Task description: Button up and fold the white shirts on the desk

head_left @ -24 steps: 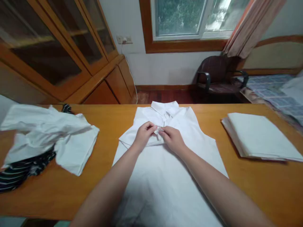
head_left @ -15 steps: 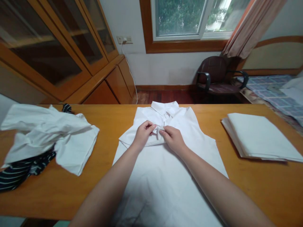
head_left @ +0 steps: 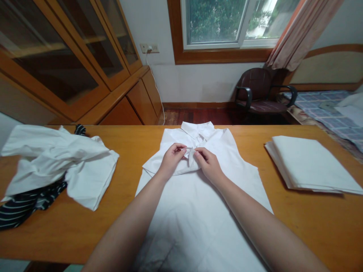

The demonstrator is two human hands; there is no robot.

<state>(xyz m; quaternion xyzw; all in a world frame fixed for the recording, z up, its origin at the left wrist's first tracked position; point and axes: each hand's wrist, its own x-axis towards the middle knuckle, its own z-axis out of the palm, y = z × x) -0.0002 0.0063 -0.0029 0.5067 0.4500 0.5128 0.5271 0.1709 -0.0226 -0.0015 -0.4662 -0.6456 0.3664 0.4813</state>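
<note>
A white collared shirt (head_left: 198, 200) lies spread on the wooden table, its collar (head_left: 197, 128) toward the far edge. On the upper chest, my left hand (head_left: 172, 158) pinches an edge of the shirt's front between thumb and fingers. Close beside it, my right hand (head_left: 209, 161) pinches another bit of the same front opening. Between the two hands the fabric is lifted and bunched into a small fold. Whether a button sits under the fingertips is too small to tell.
On the table (head_left: 130, 226), a crumpled white garment (head_left: 85, 166) lies at left over a black striped cloth (head_left: 22, 207). A folded white stack of cloth (head_left: 314, 162) is at right. Beyond the table stand a glass-door cabinet (head_left: 113, 87), an office chair (head_left: 256, 90) and a bed (head_left: 331, 109).
My right fingers have shifted slightly on the cloth, and the fold between the hands shows a little more. Both hands stay at the shirt's front; the other things lie as before.
</note>
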